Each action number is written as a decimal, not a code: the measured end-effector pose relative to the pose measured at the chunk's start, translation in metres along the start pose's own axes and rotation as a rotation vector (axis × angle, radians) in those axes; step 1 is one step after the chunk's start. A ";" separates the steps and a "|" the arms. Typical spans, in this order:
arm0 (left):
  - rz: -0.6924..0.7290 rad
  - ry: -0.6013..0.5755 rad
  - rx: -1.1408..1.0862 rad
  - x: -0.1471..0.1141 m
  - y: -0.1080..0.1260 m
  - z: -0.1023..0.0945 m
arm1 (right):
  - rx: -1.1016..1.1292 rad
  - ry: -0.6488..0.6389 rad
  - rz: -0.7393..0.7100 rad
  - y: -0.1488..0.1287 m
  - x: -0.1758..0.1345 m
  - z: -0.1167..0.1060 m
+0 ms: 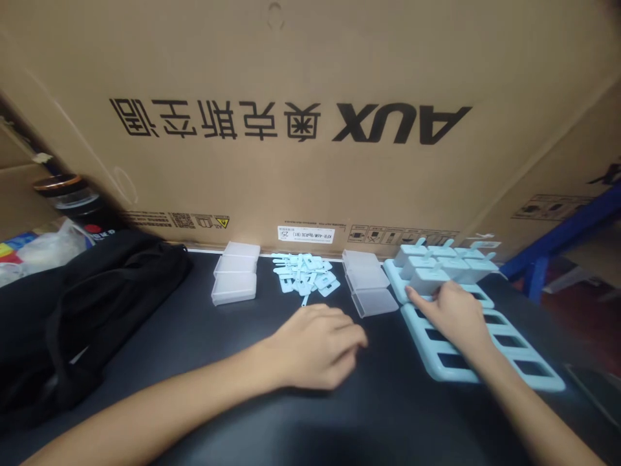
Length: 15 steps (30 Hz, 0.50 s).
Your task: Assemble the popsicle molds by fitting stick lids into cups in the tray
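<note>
My right hand (453, 317) has its thumb and fingers around the near end of a white popsicle mold with a blue stick top (429, 279), which stands in the light-blue slotted rack (400, 285). Several similar molds with stick tops stand behind it. A second light-blue rack (449, 374), with open slots, lies in front, partly under my right wrist. My left hand (320, 346) hovers over or rests on the black table, fingers curled, nothing seen in them. Beyond it lies a pile of light-blue popsicle sticks (305, 272), between translucent mold cups on the left (235, 285) and right (371, 285).
A large cardboard box (301, 175) stands along the back of the black table (218, 401). On the left lie a black bag (92, 310) and a dark bottle (80, 200). A blue metal bar (548, 243) runs beyond the racks at right.
</note>
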<state>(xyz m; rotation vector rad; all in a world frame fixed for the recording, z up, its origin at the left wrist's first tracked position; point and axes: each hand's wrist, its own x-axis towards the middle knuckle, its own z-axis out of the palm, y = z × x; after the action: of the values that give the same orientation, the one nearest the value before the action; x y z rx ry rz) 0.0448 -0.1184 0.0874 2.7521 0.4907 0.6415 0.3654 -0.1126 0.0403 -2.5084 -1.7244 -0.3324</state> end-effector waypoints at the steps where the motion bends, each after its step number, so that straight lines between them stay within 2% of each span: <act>1: -0.032 -0.043 0.054 -0.003 -0.012 0.006 | 0.019 -0.005 0.002 0.001 0.000 0.000; 4: -0.125 -0.089 0.150 -0.021 -0.042 0.016 | 0.049 0.002 -0.002 0.002 0.001 0.001; 6: -0.160 -0.088 0.190 -0.032 -0.054 0.020 | 0.039 0.025 -0.011 0.002 0.000 0.001; 10: -0.191 -0.057 0.207 -0.040 -0.060 0.024 | 0.021 0.052 -0.007 0.000 0.001 0.001; 15: -0.211 -0.043 0.194 -0.039 -0.060 0.027 | 0.270 -0.025 0.187 0.008 0.009 -0.008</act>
<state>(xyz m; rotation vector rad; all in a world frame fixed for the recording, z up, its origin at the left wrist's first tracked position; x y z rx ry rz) 0.0085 -0.0836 0.0296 2.8310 0.8605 0.5067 0.3750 -0.1086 0.0510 -2.4553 -1.4176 -0.0504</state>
